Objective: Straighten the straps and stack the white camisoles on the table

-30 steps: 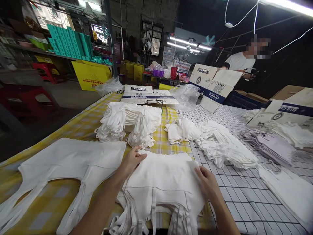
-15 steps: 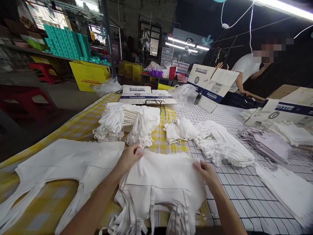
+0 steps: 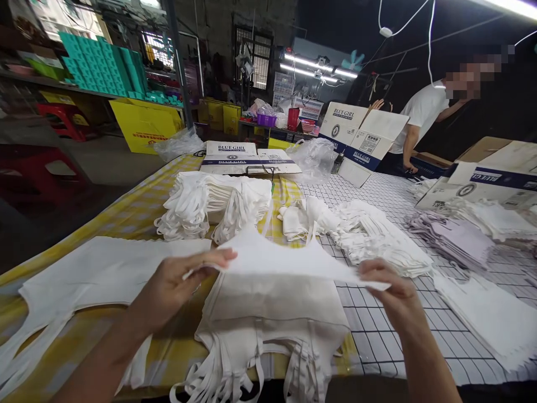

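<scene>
A white sleeveless top point(image 3: 277, 258) hangs lifted over the stack of white tops point(image 3: 272, 313) near the table's front edge. My left hand point(image 3: 176, 282) pinches its left hem corner. My right hand point(image 3: 392, 291) pinches the right hem corner. The garment's straps trail away from me over the pile. To the left, one white top point(image 3: 96, 271) lies spread flat on the yellow checked cloth point(image 3: 138, 215).
Folded white piles sit mid-table point(image 3: 218, 204) and to the right point(image 3: 373, 238). A pale lilac pile point(image 3: 457, 238) lies far right. BLUE GIRL cardboard boxes point(image 3: 247, 157) stand at the back and right point(image 3: 482, 182). A person in a white shirt point(image 3: 423, 120) stands behind the table.
Both hands were pressing flat on the top of the stack; now they have pinched the uppermost top by its hem corners and lifted it off the pile toward me.
</scene>
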A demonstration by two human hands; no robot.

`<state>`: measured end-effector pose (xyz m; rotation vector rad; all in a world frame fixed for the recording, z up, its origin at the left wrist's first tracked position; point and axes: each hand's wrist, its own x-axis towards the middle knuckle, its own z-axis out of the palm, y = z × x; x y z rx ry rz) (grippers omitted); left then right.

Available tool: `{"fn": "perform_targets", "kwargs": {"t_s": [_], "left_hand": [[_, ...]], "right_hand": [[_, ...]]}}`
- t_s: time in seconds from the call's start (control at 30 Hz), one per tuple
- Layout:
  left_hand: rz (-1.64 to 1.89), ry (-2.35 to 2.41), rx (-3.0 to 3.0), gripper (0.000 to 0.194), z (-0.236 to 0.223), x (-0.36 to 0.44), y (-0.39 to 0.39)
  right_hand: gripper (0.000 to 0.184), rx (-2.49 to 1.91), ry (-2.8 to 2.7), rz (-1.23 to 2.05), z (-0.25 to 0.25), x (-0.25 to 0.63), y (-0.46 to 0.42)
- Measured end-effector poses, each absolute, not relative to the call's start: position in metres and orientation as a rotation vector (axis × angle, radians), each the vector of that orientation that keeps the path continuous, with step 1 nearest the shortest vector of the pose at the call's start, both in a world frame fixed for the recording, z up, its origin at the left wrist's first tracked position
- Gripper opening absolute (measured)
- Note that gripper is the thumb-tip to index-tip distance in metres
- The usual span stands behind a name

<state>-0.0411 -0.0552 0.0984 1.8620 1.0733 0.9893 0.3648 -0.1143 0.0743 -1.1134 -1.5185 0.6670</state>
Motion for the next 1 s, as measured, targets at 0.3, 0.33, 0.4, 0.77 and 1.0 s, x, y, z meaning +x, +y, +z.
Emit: {"fn": "perform_targets", "kwargs": {"t_s": [0.3,0.33,0.4,0.77,1.0], "left_hand": [[0.677,0.896,2.084,0.033,-0.016,-0.071,-0.113],[0.661,0.899,2.118,0.034,-0.018,-0.072,-0.115],[0.613,0.902,2.199,0.037,-0.023,-0.074,-0.117],[0.635,1.07,2.174,0.046,-0.045,-0.073,-0.113],[0.95,1.109,1.811,0.022,0.01,-0.064,-0.104]], "right_hand": [[0.019,-1.298,-1.62,1.117,0.0,0.359,-0.178],[0.021,-1.289,-1.627,1.11,-0.002,0.36,-0.181],[0.022,-1.301,-1.628,1.104,-0.004,0.361,-0.185],[0.018,-1.348,-1.626,1.095,-0.002,0.356,-0.185],[0.016,-1.414,-1.557,0.87,0.041,0.345,-0.176]]}}
